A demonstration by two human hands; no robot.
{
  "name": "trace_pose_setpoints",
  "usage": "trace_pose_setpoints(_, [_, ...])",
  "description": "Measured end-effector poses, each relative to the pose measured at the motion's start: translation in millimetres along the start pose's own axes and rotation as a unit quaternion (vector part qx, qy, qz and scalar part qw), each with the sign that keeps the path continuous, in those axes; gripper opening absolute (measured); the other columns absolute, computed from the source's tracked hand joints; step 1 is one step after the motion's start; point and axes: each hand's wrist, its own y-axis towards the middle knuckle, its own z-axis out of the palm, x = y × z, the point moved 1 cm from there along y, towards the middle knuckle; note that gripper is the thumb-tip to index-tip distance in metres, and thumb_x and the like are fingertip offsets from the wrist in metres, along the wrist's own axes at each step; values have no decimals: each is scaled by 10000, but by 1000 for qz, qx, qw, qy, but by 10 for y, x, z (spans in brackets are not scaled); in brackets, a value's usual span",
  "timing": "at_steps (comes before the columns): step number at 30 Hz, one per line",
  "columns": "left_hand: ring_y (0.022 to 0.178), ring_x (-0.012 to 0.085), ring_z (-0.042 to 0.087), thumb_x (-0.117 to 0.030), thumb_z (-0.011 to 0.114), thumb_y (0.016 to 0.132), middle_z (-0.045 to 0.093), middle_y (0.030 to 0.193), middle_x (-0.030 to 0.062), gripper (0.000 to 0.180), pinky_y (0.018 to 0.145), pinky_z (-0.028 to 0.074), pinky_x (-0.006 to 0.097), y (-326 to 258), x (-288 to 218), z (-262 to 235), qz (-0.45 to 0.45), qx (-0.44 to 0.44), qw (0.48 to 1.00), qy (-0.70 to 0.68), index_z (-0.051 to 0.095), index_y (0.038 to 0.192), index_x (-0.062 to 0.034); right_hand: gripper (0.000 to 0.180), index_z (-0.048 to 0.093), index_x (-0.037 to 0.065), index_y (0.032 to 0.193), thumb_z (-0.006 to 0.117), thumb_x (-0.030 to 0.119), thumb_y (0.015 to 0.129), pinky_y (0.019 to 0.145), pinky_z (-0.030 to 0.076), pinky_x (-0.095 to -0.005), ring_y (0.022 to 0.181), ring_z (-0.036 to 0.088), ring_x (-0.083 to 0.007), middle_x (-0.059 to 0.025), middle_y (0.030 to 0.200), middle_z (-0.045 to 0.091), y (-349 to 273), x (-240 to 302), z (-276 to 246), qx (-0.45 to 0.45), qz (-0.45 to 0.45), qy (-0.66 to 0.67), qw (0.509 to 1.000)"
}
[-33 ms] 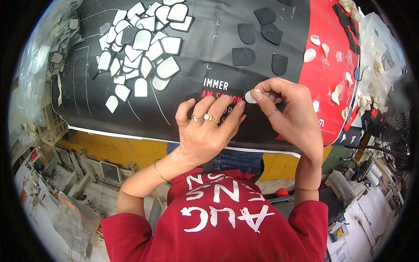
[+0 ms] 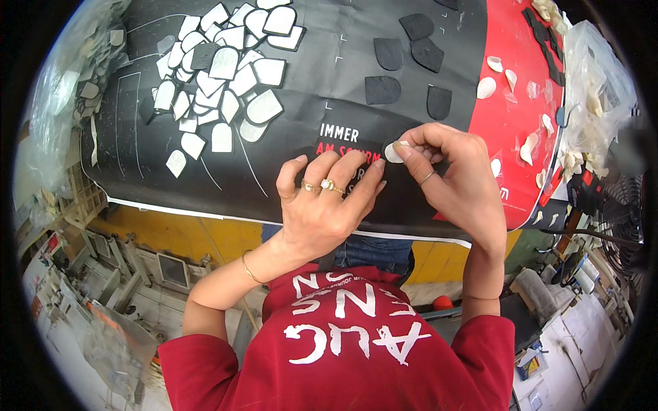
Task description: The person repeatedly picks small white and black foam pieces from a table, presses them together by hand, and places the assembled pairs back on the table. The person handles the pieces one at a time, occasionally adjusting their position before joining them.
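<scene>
While the desk (image 2: 205,185) under its black printed sheet fills the upper half of the head view, a clear plastic bag (image 2: 65,96) holding pale cut pieces hangs off its edge at about nine o'clock. Just right of that, toward eleven o'clock, lies a heap of white-faced, dark-edged shoe-part cutouts (image 2: 219,75), overlapping one another on the black sheet. Near the centre, the left hand (image 2: 325,205) rests palm down on the sheet with its fingers spread moderately and pointing toward twelve o'clock; it holds nothing, wears rings on two fingers and a thin bracelet at the wrist. Immediately at its two o'clock, a small pale oval sticker piece (image 2: 393,152) is pinched by the fingertips of the right hand (image 2: 452,175), whose fingers are curled close together around it, right against the sheet; whether the piece touches a dark cutout underneath cannot be told. Above the hands, toward twelve and one o'clock, several black foam cutouts (image 2: 382,90) lie apart from each other. Farther right, the sheet turns red (image 2: 507,137), and peeled pale backing scraps (image 2: 510,79) are scattered over it, with another clear bag (image 2: 596,82) of pale pieces at two o'clock.
</scene>
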Motion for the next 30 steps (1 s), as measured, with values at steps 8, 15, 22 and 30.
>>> trace_pose_setpoints(8, [970, 144, 572, -274, 785, 790, 622, 1046, -45, 275, 1013, 303, 419, 14, 5, -16, 1, 11, 1000, -5, 736, 1050, -200, 108, 697, -47, 942, 714, 46, 889, 624, 480, -269, 670, 596, -120, -90, 788, 680, -5, 3, 37, -13, 2, -2, 1000])
trace_pose_setpoints(15, [1010, 164, 561, -242, 789, 761, 607, 1086, -27, 405, 1022, 291, 436, 76, 27, -28, 30, 33, 999, -7, 724, 1157, -195, 93, 692, -35, 930, 701, 49, 891, 598, 500, -302, 660, 642, -189, -122, 766, 662, -34, 28, 51, -26, -9, -35, 999])
trace_pose_setpoints(22, [1000, 161, 565, -261, 715, 843, 596, 1102, 9, 280, 1019, 332, 415, 125, 32, -48, 60, 26, 998, 17, 714, 1089, -126, 192, 667, -34, 951, 777, 84, 847, 630, 507, -297, 685, 634, -185, -117, 810, 644, -119, 53, 130, -87, -33, -36, 995])
trace_pose_setpoints(30, [1015, 170, 561, -250, 698, 858, 592, 1109, 17, 294, 1036, 326, 425, 114, 25, -41, 68, 21, 997, 20, 705, 1118, -113, 161, 649, 13, 867, 763, 127, 863, 615, 489, -359, 681, 624, -233, -79, 781, 626, -176, -22, 275, -195, -9, -71, 978])
